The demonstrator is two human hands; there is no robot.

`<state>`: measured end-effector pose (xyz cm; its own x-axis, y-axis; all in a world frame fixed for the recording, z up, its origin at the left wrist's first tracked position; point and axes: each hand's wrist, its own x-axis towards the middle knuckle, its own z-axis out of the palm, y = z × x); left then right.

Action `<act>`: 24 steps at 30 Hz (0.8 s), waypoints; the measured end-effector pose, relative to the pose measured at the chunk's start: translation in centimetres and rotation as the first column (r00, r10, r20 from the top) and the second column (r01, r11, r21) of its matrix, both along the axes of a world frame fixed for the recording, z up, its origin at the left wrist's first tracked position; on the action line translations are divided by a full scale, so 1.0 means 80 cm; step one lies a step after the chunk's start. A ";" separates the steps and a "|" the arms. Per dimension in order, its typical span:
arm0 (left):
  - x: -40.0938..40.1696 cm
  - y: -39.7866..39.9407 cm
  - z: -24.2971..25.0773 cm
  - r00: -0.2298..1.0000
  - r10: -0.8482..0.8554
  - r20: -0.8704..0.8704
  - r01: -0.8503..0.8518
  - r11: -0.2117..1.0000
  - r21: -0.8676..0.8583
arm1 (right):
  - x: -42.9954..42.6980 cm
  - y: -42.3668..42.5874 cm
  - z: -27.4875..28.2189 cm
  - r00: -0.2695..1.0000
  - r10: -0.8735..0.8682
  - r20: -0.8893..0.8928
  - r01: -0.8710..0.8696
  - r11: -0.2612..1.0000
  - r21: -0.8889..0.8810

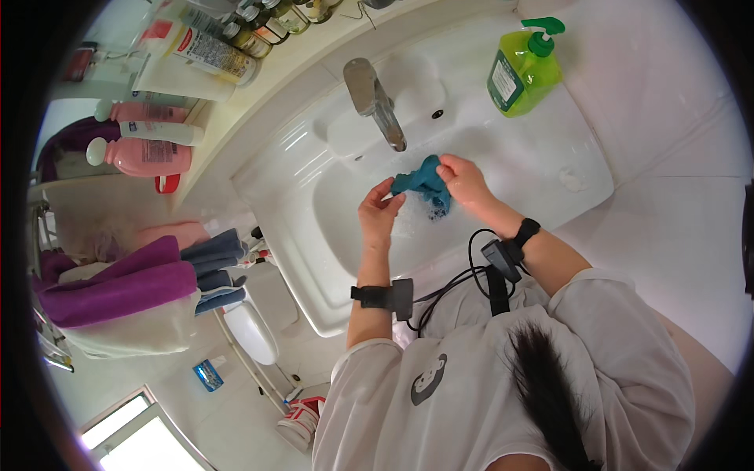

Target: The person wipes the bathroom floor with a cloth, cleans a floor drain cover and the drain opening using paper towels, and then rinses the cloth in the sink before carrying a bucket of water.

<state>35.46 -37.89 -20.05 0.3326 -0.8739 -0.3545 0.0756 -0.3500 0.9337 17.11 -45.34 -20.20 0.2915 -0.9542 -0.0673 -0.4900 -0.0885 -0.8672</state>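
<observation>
Stretched between my two hands is a wet teal cloth (425,179), held over the bowl of a white ceramic washbasin (333,229). My left hand (380,209) pinches its left end between thumb and fingers. At the upper right end, my right hand (464,181) grips the fabric with curled fingers. Suds (421,219) lie in the basin below the cloth, whose lower part hangs down near them. Just above the cloth stands a chrome faucet (377,103), its spout pointing down toward it. Whether water is running cannot be made out.
A green pump bottle of liquid soap (524,73) stands on the basin's back right corner. Bottles and tubes, including a pink bottle (150,156), crowd the shelf (283,88). Purple towels (123,288) hang at left near a toilet (250,332). Cables (453,282) run between my wrist straps.
</observation>
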 end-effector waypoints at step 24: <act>0.136 0.024 -0.072 0.455 -0.348 0.820 0.250 0.933 0.258 | -0.047 -0.051 0.011 0.908 -0.363 0.210 0.194 0.807 0.558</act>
<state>46.37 -35.99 -25.78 0.2353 -0.9626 -0.1341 -0.8512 -0.2707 0.4497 13.35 -49.44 -19.33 0.1047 -0.8446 -0.5250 -0.1393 0.5102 -0.8487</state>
